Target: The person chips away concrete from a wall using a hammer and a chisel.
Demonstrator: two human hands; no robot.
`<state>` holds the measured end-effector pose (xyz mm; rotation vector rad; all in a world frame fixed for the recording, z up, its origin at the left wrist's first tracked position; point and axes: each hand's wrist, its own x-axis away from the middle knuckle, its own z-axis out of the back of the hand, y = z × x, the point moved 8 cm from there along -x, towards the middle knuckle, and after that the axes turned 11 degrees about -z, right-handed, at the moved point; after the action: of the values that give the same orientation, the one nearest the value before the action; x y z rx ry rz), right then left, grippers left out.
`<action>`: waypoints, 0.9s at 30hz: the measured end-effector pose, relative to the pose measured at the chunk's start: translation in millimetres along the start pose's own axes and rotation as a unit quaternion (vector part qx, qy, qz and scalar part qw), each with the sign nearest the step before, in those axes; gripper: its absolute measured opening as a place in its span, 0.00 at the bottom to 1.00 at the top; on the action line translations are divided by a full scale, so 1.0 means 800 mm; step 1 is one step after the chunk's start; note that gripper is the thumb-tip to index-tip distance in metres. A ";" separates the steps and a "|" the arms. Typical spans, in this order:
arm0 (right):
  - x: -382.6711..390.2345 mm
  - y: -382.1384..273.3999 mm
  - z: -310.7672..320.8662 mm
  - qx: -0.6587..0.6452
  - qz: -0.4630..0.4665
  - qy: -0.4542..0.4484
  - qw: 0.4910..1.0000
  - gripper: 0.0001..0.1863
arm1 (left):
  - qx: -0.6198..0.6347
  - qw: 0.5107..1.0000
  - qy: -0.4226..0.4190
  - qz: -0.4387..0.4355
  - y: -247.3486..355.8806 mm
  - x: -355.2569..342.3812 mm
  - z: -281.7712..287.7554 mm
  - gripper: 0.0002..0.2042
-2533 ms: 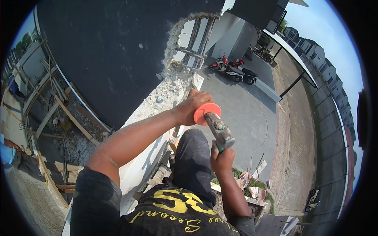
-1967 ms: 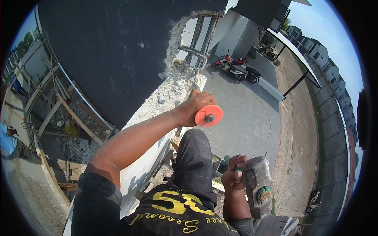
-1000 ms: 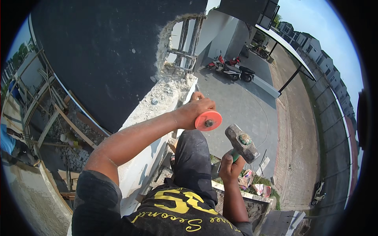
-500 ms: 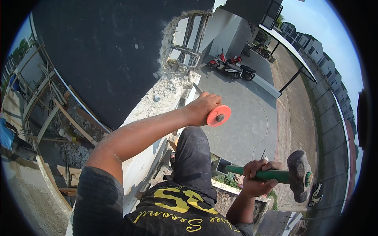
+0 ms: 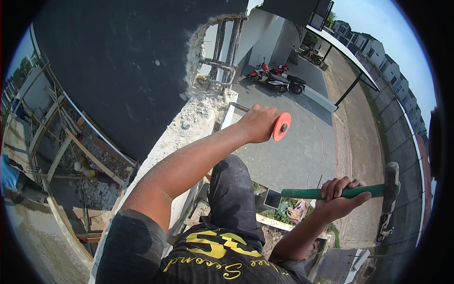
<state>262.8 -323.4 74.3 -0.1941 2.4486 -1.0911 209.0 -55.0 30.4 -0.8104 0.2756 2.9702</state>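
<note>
Fingers of my left hand (image 5: 257, 124) are wrapped round a steel chisel (image 5: 240, 108) with a round red guard (image 5: 282, 126) facing right. The chisel points up-left at the broken white concrete edge (image 5: 194, 118); whether its tip touches is unclear. My right hand (image 5: 341, 198), at lower right, grips the green handle (image 5: 295, 193) of a hammer, its heavy weathered head (image 5: 391, 187) at the handle's right end, well away from the chisel. Above the broken edge, a jagged hole in the dark wall (image 5: 118, 57) exposes rebar (image 5: 222, 49).
Scooters (image 5: 279, 80) stand on a grey paved forecourt far below, beside a canopy (image 5: 347, 52) and a lane. At left, lower down, lie timber scaffolding (image 5: 66, 146) and rubble (image 5: 101, 194), where a person in blue (image 5: 9, 173) and others are. A drop lies right of the ledge.
My left hand with the chisel has moved right and up, its guard turning side-on. The hammer has swung out to the right from beside the chisel, its handle lying more level.
</note>
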 end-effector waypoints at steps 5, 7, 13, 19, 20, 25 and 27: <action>0.036 0.208 -0.002 0.250 -0.352 -0.063 0.900 0.26 | 0.007 1.000 0.018 -0.007 -0.005 -0.005 -0.005 0.19; 0.037 0.202 0.007 0.205 -0.373 -0.017 0.905 0.26 | 0.025 1.000 -0.010 0.012 -0.011 0.001 -0.006 0.22; -0.019 0.072 0.047 -0.011 -0.130 0.105 0.986 0.26 | 0.010 0.998 -0.030 0.045 -0.011 -0.007 -0.004 0.19; 0.038 0.224 0.005 0.215 -0.342 -0.038 0.914 0.27 | 0.001 0.999 -0.030 0.023 -0.011 -0.012 -0.024 0.21; 0.038 0.219 0.020 0.215 -0.341 -0.032 0.914 0.27 | -0.001 0.998 -0.047 0.030 -0.012 -0.011 -0.027 0.21; -0.015 0.078 0.064 0.048 -0.204 0.152 0.966 0.26 | 0.018 0.999 -0.018 0.048 -0.021 -0.004 -0.005 0.21; -0.043 0.015 0.087 -0.042 -0.043 0.139 0.988 0.26 | 0.004 0.997 -0.048 0.055 -0.014 -0.015 -0.010 0.21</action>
<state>325.8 -351.5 36.3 -0.1872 2.7604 -1.1157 224.3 -45.5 28.1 -0.6712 0.3383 3.0967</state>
